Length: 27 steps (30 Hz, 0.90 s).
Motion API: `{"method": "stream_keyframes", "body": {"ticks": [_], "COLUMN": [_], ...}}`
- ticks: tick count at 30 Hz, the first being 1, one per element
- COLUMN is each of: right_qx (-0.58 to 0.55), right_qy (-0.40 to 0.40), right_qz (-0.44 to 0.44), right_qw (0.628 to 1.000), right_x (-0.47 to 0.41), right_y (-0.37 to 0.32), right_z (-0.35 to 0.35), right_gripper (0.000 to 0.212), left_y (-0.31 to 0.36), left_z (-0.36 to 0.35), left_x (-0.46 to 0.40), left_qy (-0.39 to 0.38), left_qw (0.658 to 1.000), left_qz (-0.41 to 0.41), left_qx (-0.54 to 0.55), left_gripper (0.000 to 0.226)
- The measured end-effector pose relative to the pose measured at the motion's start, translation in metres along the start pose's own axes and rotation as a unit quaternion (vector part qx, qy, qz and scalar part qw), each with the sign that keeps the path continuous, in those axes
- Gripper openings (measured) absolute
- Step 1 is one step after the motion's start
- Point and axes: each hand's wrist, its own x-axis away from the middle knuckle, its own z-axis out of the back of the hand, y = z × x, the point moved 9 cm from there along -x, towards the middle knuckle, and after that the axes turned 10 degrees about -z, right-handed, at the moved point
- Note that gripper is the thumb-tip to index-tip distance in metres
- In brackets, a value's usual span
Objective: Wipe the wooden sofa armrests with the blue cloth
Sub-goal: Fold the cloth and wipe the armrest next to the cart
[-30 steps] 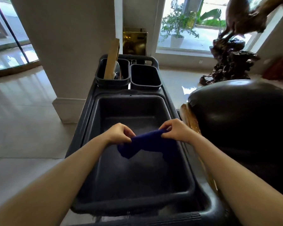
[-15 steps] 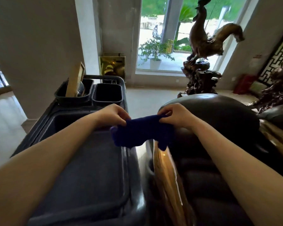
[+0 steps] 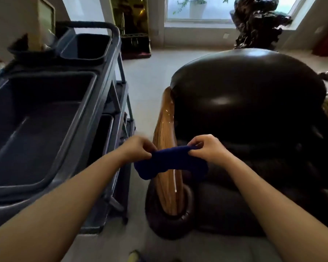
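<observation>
While the dark blue folded cloth point(image 3: 170, 164) is pinched at its ends by the left hand point(image 3: 138, 148) and right hand point(image 3: 206, 148), it is stretched across the glossy curved wooden armrest point(image 3: 165, 129), presumably for full-width contact.

Pale tiled floor point(image 3: 146, 80) carries dark cart point(image 3: 95, 114) and sofa point(image 3: 254, 114)

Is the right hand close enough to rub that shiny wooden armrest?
Probably yes. The right hand holds the blue cloth with the left hand directly over the wooden armrest, with nothing between them.
</observation>
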Motion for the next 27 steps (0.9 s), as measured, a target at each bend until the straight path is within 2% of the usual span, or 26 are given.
{"method": "stream_keyframes", "body": {"ticks": [5, 9, 21, 27], "right_qx": [-0.028, -0.039, -0.063, -0.087], "right_qy": [-0.053, -0.087, -0.096, -0.102], "right_qz": [-0.071, -0.108, -0.139, -0.126], "right_qw": [0.996, 0.99, 0.984, 0.983], "right_x": [-0.002, -0.009, -0.036, -0.06], "right_y": [0.101, 0.152, 0.235, 0.252], "right_z": [-0.069, -0.114, -0.206, -0.223], "right_gripper": [0.018, 0.019, 0.017, 0.012], "left_y": [-0.053, -0.094, -0.183, -0.22], "left_z": [-0.096, -0.149, -0.238, -0.254], "left_x": [-0.018, -0.027, -0.04, -0.058], "left_qy": [-0.069, -0.089, -0.08, -0.069], "left_qw": [0.996, 0.991, 0.99, 0.989], "left_qz": [0.048, 0.075, 0.06, 0.064], "left_qx": [0.033, 0.064, 0.101, 0.116], "left_gripper": [0.03, 0.033, 0.031, 0.028]}}
